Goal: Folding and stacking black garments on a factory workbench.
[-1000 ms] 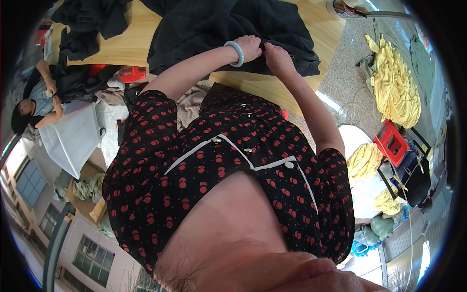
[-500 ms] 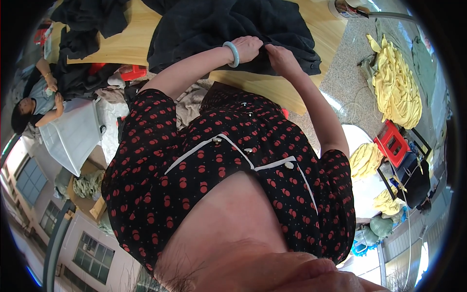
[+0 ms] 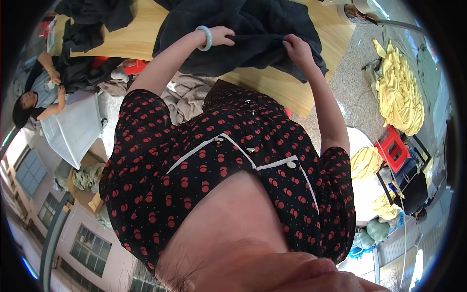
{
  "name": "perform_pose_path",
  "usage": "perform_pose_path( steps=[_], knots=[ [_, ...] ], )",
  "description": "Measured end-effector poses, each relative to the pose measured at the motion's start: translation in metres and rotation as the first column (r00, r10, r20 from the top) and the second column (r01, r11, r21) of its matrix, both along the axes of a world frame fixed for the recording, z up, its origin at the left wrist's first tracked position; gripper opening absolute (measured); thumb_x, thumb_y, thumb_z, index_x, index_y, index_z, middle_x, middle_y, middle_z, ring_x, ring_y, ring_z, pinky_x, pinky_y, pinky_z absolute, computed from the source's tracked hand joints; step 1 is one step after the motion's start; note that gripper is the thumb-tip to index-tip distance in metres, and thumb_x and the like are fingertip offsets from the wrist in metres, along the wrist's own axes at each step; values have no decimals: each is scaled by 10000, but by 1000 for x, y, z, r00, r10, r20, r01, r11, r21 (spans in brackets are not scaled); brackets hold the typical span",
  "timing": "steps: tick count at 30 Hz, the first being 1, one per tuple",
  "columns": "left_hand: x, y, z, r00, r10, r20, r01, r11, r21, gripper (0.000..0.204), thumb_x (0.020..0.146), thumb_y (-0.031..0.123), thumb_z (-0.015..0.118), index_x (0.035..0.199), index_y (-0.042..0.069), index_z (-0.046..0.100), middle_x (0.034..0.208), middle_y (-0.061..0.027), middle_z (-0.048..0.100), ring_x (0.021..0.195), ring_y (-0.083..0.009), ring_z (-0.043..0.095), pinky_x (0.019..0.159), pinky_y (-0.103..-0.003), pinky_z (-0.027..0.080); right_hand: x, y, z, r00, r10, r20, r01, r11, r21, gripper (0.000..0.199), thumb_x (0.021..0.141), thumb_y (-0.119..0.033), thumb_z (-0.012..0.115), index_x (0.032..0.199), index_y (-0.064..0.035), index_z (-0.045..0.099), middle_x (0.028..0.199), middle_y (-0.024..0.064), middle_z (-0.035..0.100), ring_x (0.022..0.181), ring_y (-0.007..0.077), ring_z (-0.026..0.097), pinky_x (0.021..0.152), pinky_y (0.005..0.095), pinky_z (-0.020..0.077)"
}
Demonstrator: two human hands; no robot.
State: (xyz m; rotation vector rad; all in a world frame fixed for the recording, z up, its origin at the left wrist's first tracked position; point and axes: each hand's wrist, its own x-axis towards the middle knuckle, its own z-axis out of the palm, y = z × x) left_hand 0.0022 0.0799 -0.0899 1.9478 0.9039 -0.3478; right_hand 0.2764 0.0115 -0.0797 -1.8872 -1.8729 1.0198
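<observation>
Matt dark cloth garment (image 3: 253,34) on a smooth wooden table (image 3: 131,41) (seemingly lacquered).

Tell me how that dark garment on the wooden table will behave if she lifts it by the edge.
The dark garment is probably floppy: it lies in soft folds and bunches where both hands, left hand and right hand, pinch it. It will likely drape and drag rather than slide off the table cleanly.

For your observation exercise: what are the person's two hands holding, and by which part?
Both hands hold the dark garment on the wooden table: left hand and right hand each pinch a fold along its near edge.
</observation>
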Motion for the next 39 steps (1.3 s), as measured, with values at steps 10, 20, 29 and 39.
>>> perform_pose_path(
  steps=[10, 20, 29, 39],
  knots=[
    [-7, -5, -13, 972, 219, -87, -221, 975, -15, 347, 800, 253, 465, 1061, 30, 514, 1062, -146, 523, 994, -278, 482, 866, -341, 363, -94, -8, 3, 891, 423, 165, -449, 772, 451, 248, 714, -238, 579, 869, -46, 548, 845, 80, 561, 842, 235, 509, 759, 339, 389],
    [6, -18, -5, 988, 94, -124, -80, 991, 110, 375, 732, 290, 588, 1006, 38, 544, 957, -148, 568, 913, -271, 528, 786, -321, 413, -94, -17, 1, 793, 568, 222, -597, 797, 93, 187, 706, -234, 580, 809, -77, 568, 735, 83, 560, 769, 238, 540, 723, 348, 388],
    [11, -24, -1, 952, 295, -83, -291, 955, 59, 276, 749, 264, 540, 894, 36, 595, 892, -157, 582, 840, -280, 548, 755, -336, 419, -104, -19, -3, 903, 428, 45, -422, 863, 277, 138, 715, -103, 512, 832, -37, 545, 757, 135, 545, 733, 313, 537, 674, 385, 435],
    [9, -31, -5, 865, 500, 45, -486, 856, -175, 270, 777, 251, 490, 845, 15, 601, 854, -158, 590, 817, -263, 553, 734, -331, 409, -102, -19, 9, 967, 239, -83, -210, 941, 266, 163, 718, -97, 508, 847, 2, 501, 795, 169, 564, 767, 316, 547, 681, 382, 431]
  ],
)
